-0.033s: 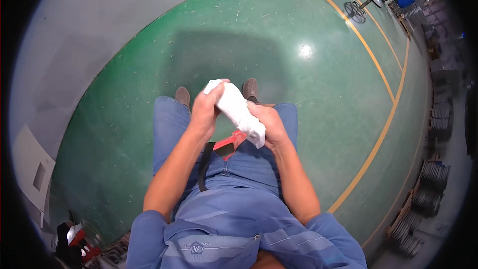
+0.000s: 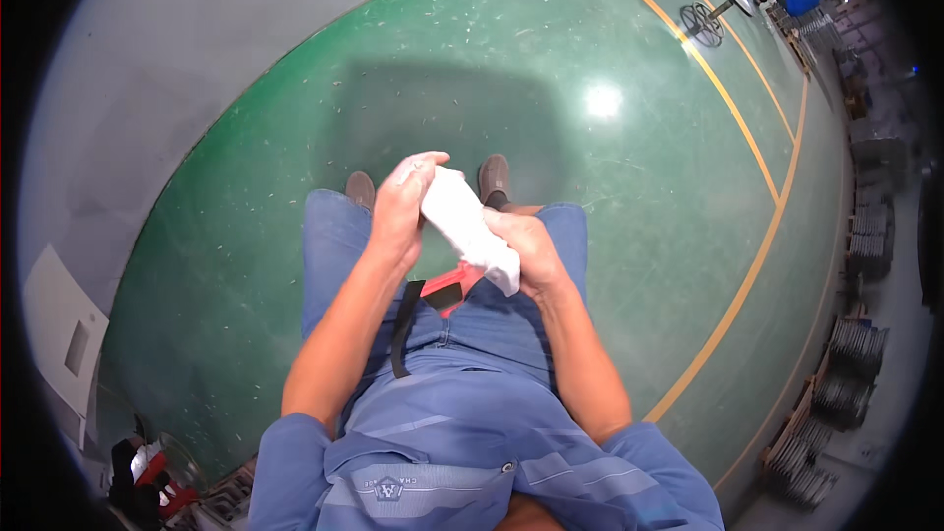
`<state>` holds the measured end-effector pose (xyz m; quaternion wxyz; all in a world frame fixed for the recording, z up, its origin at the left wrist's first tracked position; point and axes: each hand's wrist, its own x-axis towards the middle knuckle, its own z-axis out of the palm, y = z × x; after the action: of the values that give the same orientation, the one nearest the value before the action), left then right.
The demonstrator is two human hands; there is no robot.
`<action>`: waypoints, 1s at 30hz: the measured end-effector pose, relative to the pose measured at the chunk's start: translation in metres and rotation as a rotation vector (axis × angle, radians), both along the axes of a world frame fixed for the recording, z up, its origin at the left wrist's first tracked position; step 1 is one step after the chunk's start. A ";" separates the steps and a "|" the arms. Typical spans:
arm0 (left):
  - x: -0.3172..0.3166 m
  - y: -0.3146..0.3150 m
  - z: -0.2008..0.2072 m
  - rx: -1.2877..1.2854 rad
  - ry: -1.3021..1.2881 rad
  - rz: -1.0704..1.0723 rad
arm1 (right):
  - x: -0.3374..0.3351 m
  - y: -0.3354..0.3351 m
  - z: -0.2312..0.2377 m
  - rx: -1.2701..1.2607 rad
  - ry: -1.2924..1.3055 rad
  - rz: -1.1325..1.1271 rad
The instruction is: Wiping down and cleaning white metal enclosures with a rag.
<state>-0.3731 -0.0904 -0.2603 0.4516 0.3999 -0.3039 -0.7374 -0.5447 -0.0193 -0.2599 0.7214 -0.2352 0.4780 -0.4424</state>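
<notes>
A white, cloth-like bundle (image 2: 460, 221) sits near the centre of the frame, above the lap, its long axis slanting from upper left to lower right. The hands are apart with the bundle between them: the left hand (image 2: 396, 211) is against its upper-left end, though whether those fingers close behind it I cannot tell; the right hand (image 2: 531, 251) is clamped on its right side, nearer the lower-right end. Just below that end is a red piece (image 2: 470, 275), possibly touching it, with a black strap (image 2: 403, 329) to its left, over blue jeans (image 2: 329, 246).
</notes>
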 end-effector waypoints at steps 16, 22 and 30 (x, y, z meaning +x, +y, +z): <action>0.014 -0.030 -0.013 0.007 -0.397 0.066 | 0.024 0.000 -0.040 0.054 -0.411 -0.087; 0.003 0.028 -0.025 0.359 -0.133 -0.228 | 0.011 -0.015 -0.052 0.093 -0.484 -0.172; -0.017 0.049 -0.013 0.359 -0.327 -0.200 | -0.015 -0.006 -0.071 0.010 -0.404 -0.012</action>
<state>-0.3899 -0.0417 -0.2735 0.2432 0.5556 -0.2749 -0.7461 -0.5597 -0.0254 -0.3307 0.8010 -0.1353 0.3273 -0.4827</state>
